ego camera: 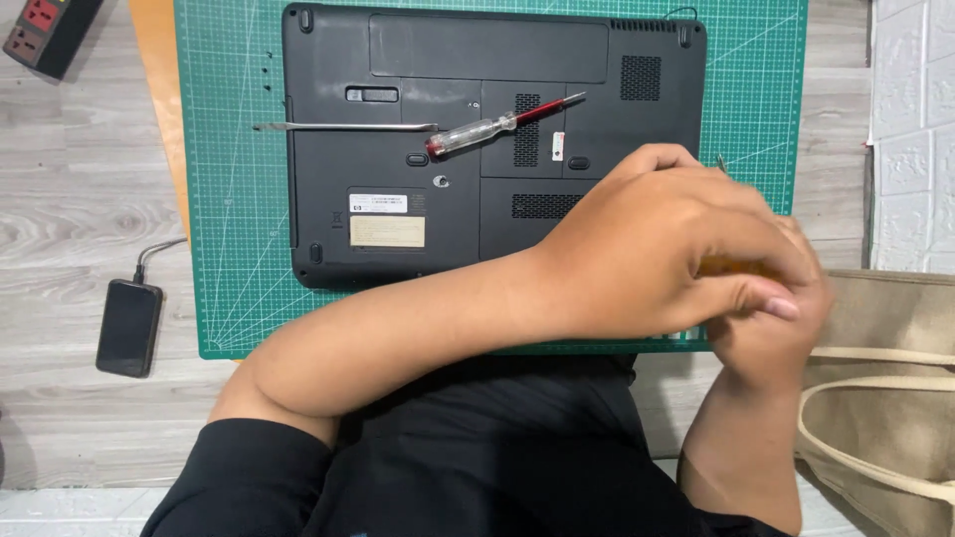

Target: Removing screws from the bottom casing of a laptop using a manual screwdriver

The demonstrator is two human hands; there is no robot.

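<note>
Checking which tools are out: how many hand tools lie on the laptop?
2: a flat metal pry tool at the upper left and a clear-handled screwdriver right of it, both on the laptop. The hands may hide another.

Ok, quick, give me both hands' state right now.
Left hand: curled over the right, clasped around a small yellow-orange item, mostly hidden.
Right hand: largely covered; grip cannot be told.

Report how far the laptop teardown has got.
Done: the laptop lies bottom-up on the green cutting mat, with a metal pry tool and a red-tipped screwdriver laid on it. In hand: left hand and right hand clasp something yellow, mostly hidden. Left: every base cover looks fitted.
</note>
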